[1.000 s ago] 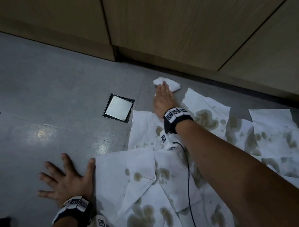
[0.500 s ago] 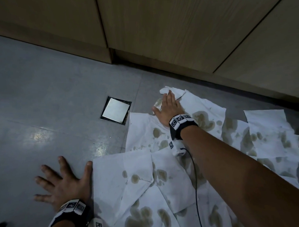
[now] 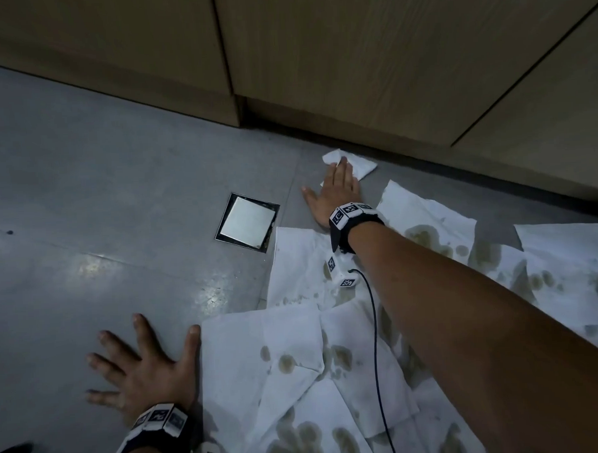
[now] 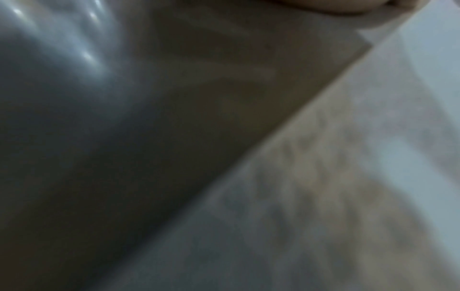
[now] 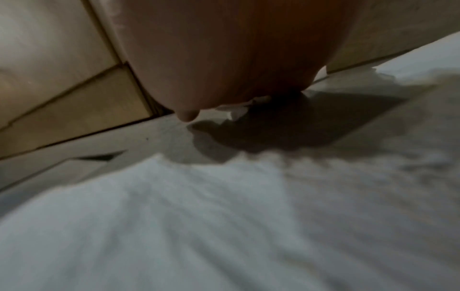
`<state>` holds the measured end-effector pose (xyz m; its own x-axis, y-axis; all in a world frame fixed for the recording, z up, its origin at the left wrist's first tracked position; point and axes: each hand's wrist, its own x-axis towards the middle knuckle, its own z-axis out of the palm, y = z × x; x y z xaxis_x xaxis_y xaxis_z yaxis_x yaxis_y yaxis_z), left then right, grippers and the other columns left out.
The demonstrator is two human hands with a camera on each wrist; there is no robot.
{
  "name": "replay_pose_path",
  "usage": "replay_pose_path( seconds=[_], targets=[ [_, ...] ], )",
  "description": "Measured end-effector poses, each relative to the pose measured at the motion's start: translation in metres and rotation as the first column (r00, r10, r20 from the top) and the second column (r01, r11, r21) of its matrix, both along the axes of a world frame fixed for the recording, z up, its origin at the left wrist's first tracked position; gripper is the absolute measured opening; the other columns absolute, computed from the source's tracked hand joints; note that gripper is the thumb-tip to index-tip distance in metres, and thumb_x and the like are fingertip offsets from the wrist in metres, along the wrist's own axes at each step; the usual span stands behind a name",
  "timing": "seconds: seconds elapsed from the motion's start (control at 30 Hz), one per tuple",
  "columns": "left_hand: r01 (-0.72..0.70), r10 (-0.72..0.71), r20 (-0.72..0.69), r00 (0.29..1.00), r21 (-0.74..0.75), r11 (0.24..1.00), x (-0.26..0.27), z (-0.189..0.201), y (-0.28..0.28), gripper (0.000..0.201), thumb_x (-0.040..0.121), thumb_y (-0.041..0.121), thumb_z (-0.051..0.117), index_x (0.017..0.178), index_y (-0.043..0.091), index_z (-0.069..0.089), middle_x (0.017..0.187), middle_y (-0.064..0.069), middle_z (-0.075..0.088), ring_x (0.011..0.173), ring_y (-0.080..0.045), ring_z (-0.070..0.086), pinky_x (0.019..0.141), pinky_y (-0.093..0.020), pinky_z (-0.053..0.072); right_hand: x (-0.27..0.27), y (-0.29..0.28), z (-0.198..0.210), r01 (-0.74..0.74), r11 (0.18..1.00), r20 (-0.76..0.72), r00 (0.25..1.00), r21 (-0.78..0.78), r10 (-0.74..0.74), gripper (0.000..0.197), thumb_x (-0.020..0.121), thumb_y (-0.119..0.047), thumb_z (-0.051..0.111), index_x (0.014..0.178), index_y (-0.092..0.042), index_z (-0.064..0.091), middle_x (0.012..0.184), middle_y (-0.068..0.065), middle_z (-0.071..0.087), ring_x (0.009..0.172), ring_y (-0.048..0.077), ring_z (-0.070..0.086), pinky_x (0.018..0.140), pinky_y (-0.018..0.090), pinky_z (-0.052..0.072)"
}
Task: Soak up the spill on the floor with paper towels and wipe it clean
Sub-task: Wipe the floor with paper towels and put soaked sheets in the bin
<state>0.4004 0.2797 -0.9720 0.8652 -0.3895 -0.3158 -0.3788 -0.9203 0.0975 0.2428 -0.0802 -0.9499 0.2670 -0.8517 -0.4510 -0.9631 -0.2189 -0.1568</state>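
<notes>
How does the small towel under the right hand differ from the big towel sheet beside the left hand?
The small towel is folded into a compact wad; the big sheet lies spread open. The small towel looks unstained where visible; the big sheet carries brown blotches. The right hand presses flat on the small towel near the cabinet; the left hand rests on bare floor beside the big sheet. Both are white paper.

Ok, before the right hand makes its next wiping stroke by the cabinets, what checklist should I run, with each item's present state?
1. Right hand flat on the small crumpled white paper towel: ok.
2. Left hand braced, spread on the grey tiled floor: ok.
3. Large white paper towel sheets laid over the spill, stained brown: ok.
4. Floor under the sheets dry: cannot tell.
5. Square metal floor drain cover uncovered: ok.
6. Crumpled towel has not reached the wooden cabinet base: ok.
</notes>
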Motion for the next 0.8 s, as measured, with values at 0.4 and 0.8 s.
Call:
replay_pose_path(
  seconds=[0.4, 0.8],
  targets=[
    [0.001, -0.001, -0.004, 1.0, 0.031, 1.0, 0.002, -0.001, 0.001, 0.101, 0.073, 0.094, 0.02, 0.155, 0.036, 0.012, 0.165, -0.008, -0.003, 0.15, -0.035, -0.002, 0.112, -0.072, 0.002, 0.029, -0.008, 0.007, -0.108, 0.994, 0.026, 0.994, 0.026, 0.107, 0.087, 0.097, -0.065, 0.018, 0.154, -0.005, -0.008, 0.161, 0.013, -0.018, 0.15, 0.025, -0.012, 0.121, 0.038, -0.005],
    [0.011, -0.011, 0.016, 1.0, 0.023, 1.0, -0.001, -0.001, 0.001, 0.101, 0.074, 0.095, 0.018, 0.156, 0.035, 0.012, 0.165, -0.009, -0.002, 0.151, -0.036, -0.002, 0.112, -0.072, 0.001, 0.002, 0.044, 0.009, -0.232, 0.973, 0.032, 0.972, 0.0, 0.231, 0.074, 0.102, -0.051, 0.016, 0.155, -0.003, -0.003, 0.162, 0.013, -0.015, 0.151, 0.023, -0.009, 0.123, 0.038, -0.001]
  ],
)
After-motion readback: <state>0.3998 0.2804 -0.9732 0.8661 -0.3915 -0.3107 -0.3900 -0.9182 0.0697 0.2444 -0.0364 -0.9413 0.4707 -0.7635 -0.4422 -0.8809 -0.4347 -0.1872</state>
